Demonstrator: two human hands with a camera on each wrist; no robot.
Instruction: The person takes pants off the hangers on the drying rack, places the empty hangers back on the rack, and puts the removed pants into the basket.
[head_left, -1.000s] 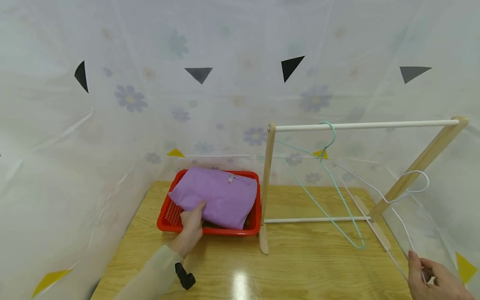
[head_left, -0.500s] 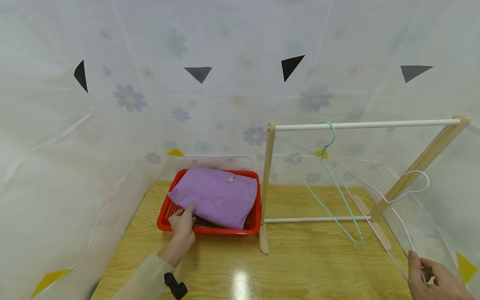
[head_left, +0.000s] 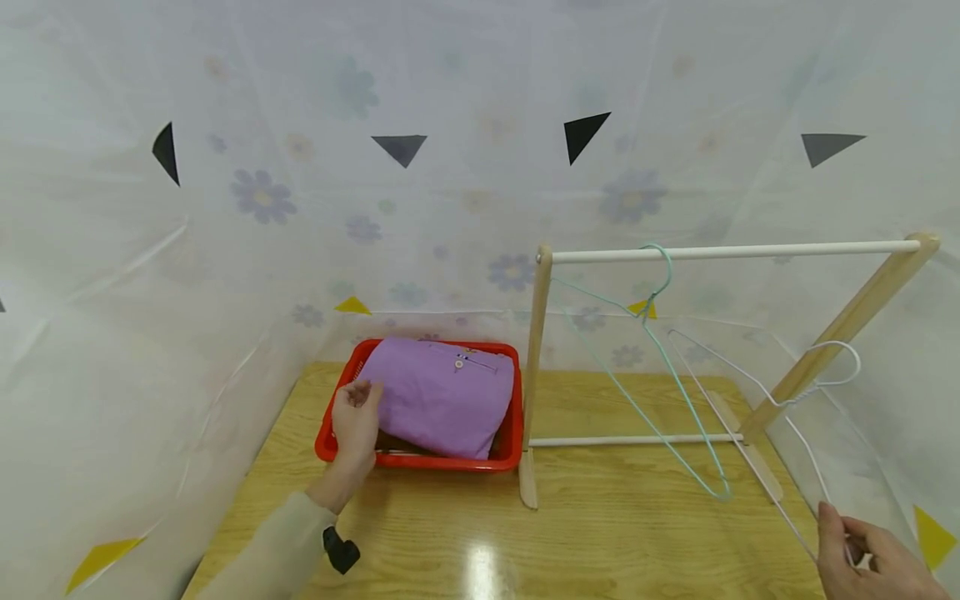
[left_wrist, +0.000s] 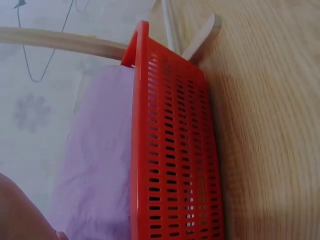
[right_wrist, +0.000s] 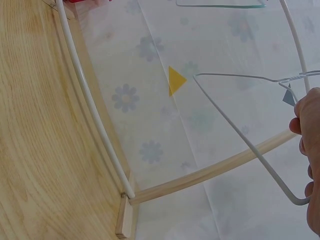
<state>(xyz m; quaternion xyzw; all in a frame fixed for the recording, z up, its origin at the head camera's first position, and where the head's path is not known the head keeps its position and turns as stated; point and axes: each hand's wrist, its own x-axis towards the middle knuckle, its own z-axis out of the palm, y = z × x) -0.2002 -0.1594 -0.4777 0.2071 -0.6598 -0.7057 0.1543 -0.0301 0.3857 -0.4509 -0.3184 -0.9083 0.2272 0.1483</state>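
Note:
A folded purple garment point(head_left: 442, 400), with small decorations near its far edge, lies in a red plastic basket point(head_left: 450, 467). My left hand point(head_left: 356, 421) is at the garment's left end, its fingers curled and seeming to pinch the edge; the fingertips are partly hidden. In the left wrist view only a bit of that hand point(left_wrist: 22, 215) shows, beside the purple cloth point(left_wrist: 100, 150). At the lower right, my right hand point(head_left: 870, 554) grips the lower end of a white wire hanger point(head_left: 806, 450). The right wrist view shows its curled fingers around the hanger point(right_wrist: 240, 132).
A wooden rack with a white top rail point(head_left: 750, 252) stands right of the basket on the wood-grain table point(head_left: 600, 533). A mint-green hanger point(head_left: 675, 367) hangs from that rail. Behind rises a flower-print sheet point(head_left: 480, 183).
My left hand has moved left and away along the garment's front edge to its left end, and the garment's left corner has shifted. My right hand and the white hanger stay in place.

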